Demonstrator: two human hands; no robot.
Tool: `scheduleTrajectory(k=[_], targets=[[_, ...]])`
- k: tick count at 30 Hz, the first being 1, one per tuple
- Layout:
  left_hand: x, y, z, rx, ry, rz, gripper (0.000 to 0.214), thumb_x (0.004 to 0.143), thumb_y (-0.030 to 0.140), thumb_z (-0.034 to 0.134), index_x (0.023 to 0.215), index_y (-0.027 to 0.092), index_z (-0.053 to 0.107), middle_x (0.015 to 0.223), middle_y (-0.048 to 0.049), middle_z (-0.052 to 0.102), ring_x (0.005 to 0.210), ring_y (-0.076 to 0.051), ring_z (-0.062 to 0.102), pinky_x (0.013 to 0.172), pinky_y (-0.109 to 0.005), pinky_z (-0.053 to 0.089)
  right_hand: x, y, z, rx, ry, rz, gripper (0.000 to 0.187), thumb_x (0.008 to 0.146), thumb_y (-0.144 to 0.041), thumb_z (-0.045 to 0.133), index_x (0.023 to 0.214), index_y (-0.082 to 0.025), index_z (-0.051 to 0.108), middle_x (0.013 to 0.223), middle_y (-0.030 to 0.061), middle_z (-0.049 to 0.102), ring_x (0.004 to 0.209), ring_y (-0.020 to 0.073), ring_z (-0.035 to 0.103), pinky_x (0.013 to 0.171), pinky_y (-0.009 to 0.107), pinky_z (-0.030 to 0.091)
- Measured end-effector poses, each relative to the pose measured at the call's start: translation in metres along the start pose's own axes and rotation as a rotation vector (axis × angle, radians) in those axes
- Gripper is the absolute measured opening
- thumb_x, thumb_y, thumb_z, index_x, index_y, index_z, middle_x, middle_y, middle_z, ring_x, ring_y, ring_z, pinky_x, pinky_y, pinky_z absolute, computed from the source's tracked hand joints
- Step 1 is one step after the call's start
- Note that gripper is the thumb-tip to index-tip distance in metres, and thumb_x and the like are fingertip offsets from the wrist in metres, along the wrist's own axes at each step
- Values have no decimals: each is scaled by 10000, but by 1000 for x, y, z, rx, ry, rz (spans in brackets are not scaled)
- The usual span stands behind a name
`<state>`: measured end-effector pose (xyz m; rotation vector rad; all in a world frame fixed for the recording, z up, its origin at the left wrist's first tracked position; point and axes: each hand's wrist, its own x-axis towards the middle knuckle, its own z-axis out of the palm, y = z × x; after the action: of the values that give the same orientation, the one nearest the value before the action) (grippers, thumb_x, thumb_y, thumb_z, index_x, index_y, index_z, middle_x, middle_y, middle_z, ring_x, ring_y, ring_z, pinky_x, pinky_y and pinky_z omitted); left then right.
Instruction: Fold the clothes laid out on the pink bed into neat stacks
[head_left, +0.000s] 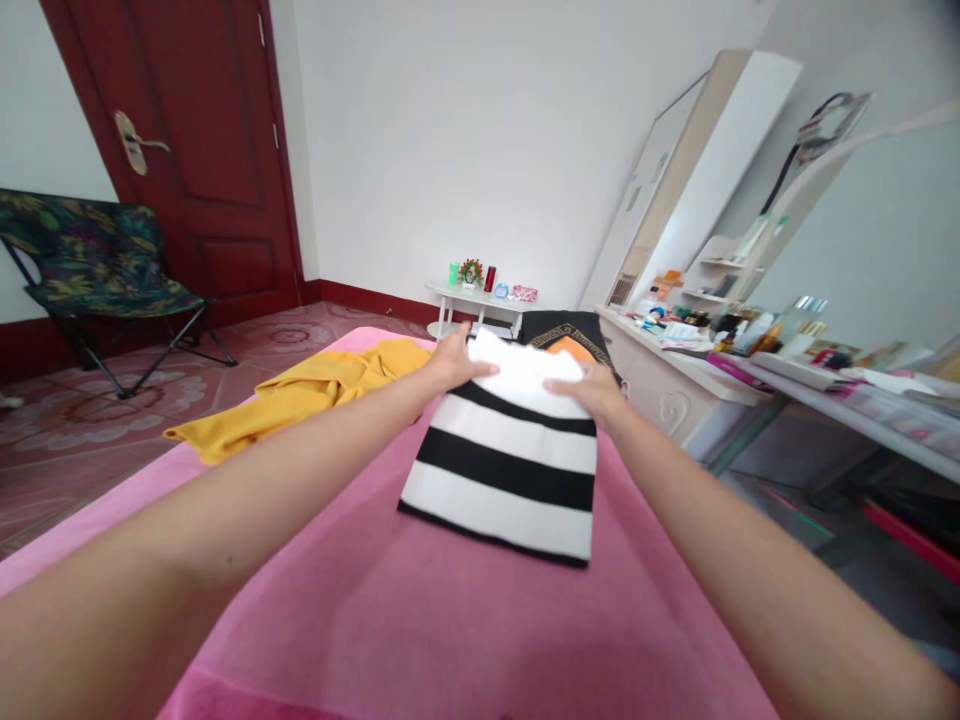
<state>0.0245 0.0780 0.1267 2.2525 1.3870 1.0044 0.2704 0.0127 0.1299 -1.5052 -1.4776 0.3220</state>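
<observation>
A black-and-white striped garment point(510, 468), folded into a flat panel, is stretched between my two hands over the pink bedcover point(420, 620). My left hand point(456, 362) pinches its far left corner, thumb on top of the white part. On the far right corner, my right hand point(595, 387) grips the cloth the same way, with most of its fingers hidden behind the fabric. The striped edge nearest me hangs or lies low, close to the bedcover; contact there is hard to tell. Left of my left hand lies a crumpled yellow garment point(337, 385).
Beyond my hands are a black cloth with a gold pattern point(562, 325) and something orange. A white low table point(439, 290) stands against the wall. To the right is a cluttered dressing table point(697, 362); at the left, a folding chair point(97, 260) near the red door point(187, 120).
</observation>
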Motion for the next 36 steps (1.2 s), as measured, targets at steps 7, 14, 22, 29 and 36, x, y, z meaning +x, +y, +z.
scheduleTrajectory(k=[7,14,22,29,36], targets=[[-45,50,-70,-16,350,448,697,738,287,685,1331,184,334,1250,-71,503,1169,-266,483,986,-404,386,-34,-74,-50,-292,288,-504,490,642,-412,730,1030,-128,639,1016,93,645,968,217,591,852,354,458],[-201,-12,-28,119,-311,602,413,745,107,529,1118,273,586,1099,-49,581,1047,-208,538,917,-337,433,-199,16,-28,-407,-418,-479,544,703,-105,489,1212,-279,567,1173,47,603,1044,223,567,847,368,495],[-167,32,-38,94,-334,506,267,857,247,456,1020,223,666,1008,-36,664,943,-189,606,885,-311,452,-148,-39,-32,-292,-147,-518,285,829,-293,488,1049,-271,669,1127,27,651,1092,234,556,976,423,415],[-139,19,58,337,-236,262,584,900,458,388,1422,205,318,1502,-108,268,1379,-291,219,1096,-496,208,-121,-1,63,-567,-259,-216,525,929,-395,282,1409,-199,366,1470,74,351,1365,232,275,1092,460,251],[-145,0,76,340,-251,227,589,909,520,329,1443,282,258,1531,-54,203,1406,-257,141,1113,-498,152,-129,33,81,-588,-357,-109,575,935,-512,233,1452,-261,266,1534,46,202,1402,230,181,1102,477,211]])
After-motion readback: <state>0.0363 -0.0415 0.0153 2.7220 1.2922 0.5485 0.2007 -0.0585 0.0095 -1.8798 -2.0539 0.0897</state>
